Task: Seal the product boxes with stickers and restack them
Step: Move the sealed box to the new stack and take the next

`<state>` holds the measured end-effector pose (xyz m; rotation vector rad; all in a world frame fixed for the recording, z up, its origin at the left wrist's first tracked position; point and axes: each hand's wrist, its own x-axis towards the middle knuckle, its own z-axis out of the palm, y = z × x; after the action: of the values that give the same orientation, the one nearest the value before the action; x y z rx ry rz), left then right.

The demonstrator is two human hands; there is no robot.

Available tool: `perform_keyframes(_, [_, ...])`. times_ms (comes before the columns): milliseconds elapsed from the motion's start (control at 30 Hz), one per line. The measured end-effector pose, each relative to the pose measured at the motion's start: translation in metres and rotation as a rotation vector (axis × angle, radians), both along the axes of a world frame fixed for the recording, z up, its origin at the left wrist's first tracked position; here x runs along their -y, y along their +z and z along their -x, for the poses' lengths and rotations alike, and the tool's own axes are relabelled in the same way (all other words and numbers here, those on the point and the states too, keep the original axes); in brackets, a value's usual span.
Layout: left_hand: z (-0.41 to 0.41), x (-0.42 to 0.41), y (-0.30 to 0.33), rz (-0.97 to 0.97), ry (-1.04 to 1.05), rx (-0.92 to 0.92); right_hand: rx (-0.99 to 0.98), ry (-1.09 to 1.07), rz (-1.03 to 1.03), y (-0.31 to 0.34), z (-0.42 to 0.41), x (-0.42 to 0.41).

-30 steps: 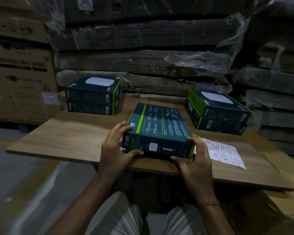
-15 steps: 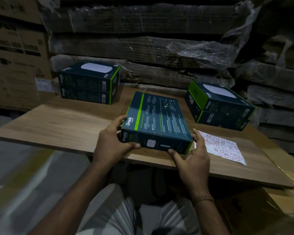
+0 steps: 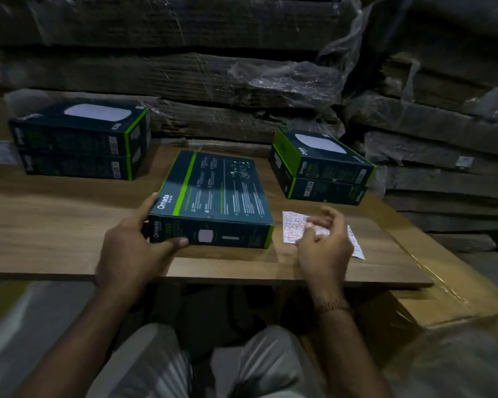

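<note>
one "omada" box (image 3: 219, 193), left hand (image 3: 133, 248) gripping

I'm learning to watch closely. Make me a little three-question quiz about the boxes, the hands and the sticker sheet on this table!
1. True or false: the left hand holds the middle box at its near left corner.
2. How many boxes are in the stack on the right?
3. Pick one. The right hand is over: A) the stack on the left, B) the sticker sheet, C) the bare table.

Key:
1. True.
2. Two.
3. B. Its fingers are curled at the sheet; whether they already pinch a sticker cannot be told.
</note>
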<state>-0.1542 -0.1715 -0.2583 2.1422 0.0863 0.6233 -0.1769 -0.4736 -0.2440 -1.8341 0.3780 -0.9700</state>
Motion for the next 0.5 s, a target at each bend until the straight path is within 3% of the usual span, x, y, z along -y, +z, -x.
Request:
perform_keyframes(133, [0.002,0.006,0.000,-0.037,0.067,-0.038,-0.098,-0.125,0.233,0.002,-0.024,0.048])
perform_keyframes(300, [0.001,0.015,0.000,-0.115,0.103,0.002,-0.263,-0.104,0.467,-0.011,-0.039,0.069])
perform_keyframes(400, [0.018,0.047,0.006,-0.319,0.091,0.243,-0.328,-0.087,0.617,-0.015,-0.041,0.064])
perform_keyframes(500, [0.034,0.103,0.015,-0.432,-0.322,0.542,-0.310,-0.118,0.683,-0.015,-0.041,0.061])
